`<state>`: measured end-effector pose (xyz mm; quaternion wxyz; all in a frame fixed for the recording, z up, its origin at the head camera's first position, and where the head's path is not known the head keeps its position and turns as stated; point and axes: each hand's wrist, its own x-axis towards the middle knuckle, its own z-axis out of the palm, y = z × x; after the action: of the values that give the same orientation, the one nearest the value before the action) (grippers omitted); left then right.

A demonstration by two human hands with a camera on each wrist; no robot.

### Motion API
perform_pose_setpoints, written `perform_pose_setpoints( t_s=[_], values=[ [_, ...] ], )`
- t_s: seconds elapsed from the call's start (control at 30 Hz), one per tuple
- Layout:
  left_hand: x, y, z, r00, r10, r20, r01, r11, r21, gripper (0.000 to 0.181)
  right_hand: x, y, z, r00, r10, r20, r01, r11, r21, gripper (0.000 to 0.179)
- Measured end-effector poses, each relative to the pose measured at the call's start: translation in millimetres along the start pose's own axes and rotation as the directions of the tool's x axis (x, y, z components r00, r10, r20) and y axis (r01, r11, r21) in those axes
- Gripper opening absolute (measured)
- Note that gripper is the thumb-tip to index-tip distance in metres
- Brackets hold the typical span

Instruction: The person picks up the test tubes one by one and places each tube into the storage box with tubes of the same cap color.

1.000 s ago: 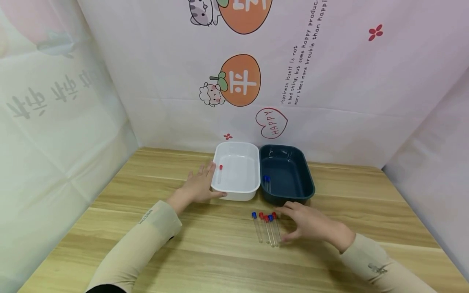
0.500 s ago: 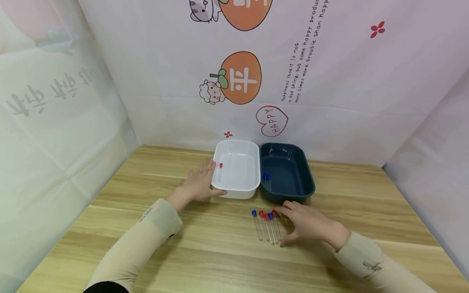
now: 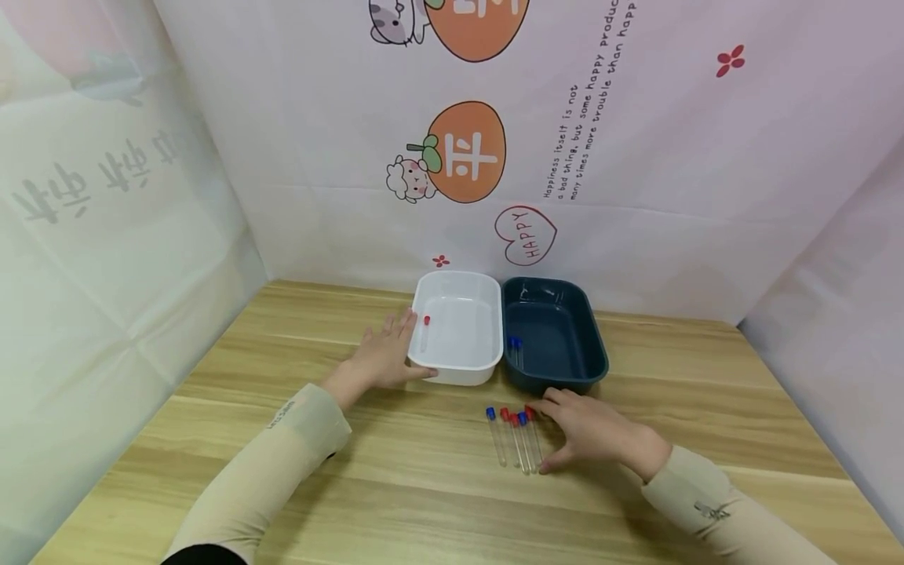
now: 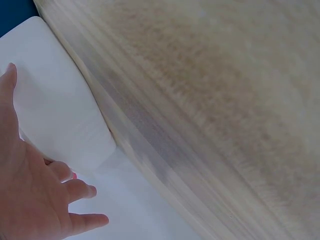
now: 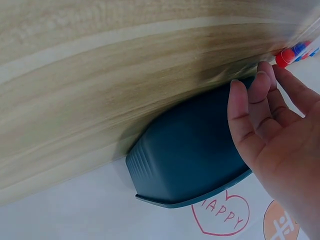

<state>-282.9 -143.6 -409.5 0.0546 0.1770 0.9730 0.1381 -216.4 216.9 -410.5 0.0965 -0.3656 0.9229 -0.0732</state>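
My left hand [image 3: 384, 357] rests against the left side of the white bin [image 3: 462, 322], fingers spread along its rim and thumb across its front. A red-capped test tube [image 3: 426, 333] lies inside that bin. My right hand [image 3: 593, 431] is beside a row of several test tubes with red and blue caps lying on the table. Its index finger touches or nearly touches the red cap [image 3: 530, 412] of the rightmost tube, and the thumb is at that tube's lower end. In the right wrist view, the red cap [image 5: 285, 58] shows just beyond the index fingertip.
A dark blue bin [image 3: 554, 337] with blue-capped tubes [image 3: 516, 345] at its left stands close against the white one. Behind both bins hangs a printed cloth [image 3: 636, 251]. The wooden table [image 3: 424, 502] extends in front.
The right thumb has moved slightly down and in toward the rightmost tube's lower end. My left hand, both bins and the tubes stay in place, apart from a small shift of the whole view.
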Motion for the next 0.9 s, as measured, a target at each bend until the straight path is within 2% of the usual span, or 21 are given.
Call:
perform_pose_setpoints(
  t_s=[0.63, 0.9],
  values=[
    [-0.9, 1.0, 0.3, 1.000, 0.000, -0.011, 0.000, 1.000, 0.000, 0.118, -2.3, -1.2, -5.5, 1.000, 0.015, -0.018, -0.015, 0.999, 0.037, 0.091],
    [-1.6, 1.6, -1.2, 1.000, -0.001, -0.005, 0.001, 1.000, -0.002, 0.117, -4.2, -5.2, -11.6, 0.998, -0.023, -0.050, 0.024, 1.000, 0.007, 0.089]
  ],
)
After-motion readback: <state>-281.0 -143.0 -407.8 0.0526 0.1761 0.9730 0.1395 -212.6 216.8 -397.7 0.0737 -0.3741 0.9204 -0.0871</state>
